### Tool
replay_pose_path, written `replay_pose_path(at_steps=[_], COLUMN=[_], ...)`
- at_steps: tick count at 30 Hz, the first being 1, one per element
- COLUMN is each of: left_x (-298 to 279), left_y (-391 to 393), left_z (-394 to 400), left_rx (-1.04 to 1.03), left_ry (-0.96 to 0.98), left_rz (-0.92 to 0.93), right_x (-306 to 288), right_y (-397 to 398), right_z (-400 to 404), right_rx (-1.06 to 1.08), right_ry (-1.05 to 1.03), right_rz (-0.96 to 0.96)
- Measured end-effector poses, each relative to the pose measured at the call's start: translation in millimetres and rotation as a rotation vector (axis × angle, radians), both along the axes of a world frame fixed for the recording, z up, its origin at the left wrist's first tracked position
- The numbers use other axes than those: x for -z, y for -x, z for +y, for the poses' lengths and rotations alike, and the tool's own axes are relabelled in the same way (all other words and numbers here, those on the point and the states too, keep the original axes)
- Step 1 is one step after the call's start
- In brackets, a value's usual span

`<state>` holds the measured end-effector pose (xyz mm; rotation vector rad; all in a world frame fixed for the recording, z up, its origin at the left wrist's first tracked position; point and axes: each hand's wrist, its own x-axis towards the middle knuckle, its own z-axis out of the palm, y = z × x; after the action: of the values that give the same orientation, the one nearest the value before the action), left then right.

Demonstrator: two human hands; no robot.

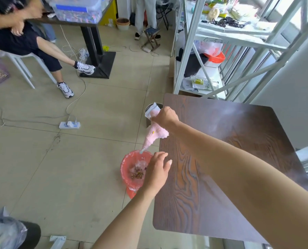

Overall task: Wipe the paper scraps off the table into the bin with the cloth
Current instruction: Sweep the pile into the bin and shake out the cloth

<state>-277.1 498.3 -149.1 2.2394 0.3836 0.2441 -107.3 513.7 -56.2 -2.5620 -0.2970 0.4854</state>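
Right hand (165, 117) at centre frame, fist closed on pink cloth (155, 135) past left edge of dark wooden table (221, 168), cloth dangling with tip just above red-lined bin (131, 169) on floor at lower centre; left hand (156, 170) below, fingers loosely spread, holding nothing, hovering over bin rim beside table edge; brownish scraps (137, 175) inside bin
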Motion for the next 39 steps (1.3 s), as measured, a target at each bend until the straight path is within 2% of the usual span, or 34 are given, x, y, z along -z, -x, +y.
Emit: replay_pose_path(at_steps=[3, 6, 11, 14, 17, 28, 32, 36, 39], left_x=[-16.0, -37.9, -85.3, -107.8, -114.5, -95.8, -84.6, -71.9, -58.8], left_y=[-5.6, -12.5, -31.1, -41.5, -50.1, -67.7, -70.5, -68.5, -65.6], left_z=[10.6, 23.8, 25.6, 19.7, 21.3, 35.6, 42.2, 51.5, 60.2], left_rx=[-0.265, -0.404, -0.367, -0.321, -0.337, -0.341, -0.385, -0.417, -0.436], left_ry=[0.165, 0.243, 0.357, 0.417, 0.384, 0.222, 0.213, 0.200, 0.224], left_rz=[-0.032, -0.115, -0.229, -0.231, -0.232, -0.215, -0.208, -0.197, -0.166], right_x=[-21.4, -47.3, -73.2, -83.9, -91.1, -73.3, -63.1, -44.5, -25.4], right_y=[0.3, 2.3, 7.0, 9.6, 13.6, 25.6, 27.8, 19.9, 14.8], right_z=[-11.3, -22.8, -35.7, -41.5, -46.4, -46.8, -39.4, -28.2, -20.9], right_rx=[0.096, 0.217, 0.313, 0.330, 0.348, 0.371, 0.400, 0.555, 0.506], right_ry=[-0.059, -0.146, -0.317, -0.429, -0.490, -0.474, -0.506, -0.525, -0.500], right_rz=[-0.015, 0.045, 0.264, 0.315, 0.358, 0.433, 0.474, 0.511, 0.455])
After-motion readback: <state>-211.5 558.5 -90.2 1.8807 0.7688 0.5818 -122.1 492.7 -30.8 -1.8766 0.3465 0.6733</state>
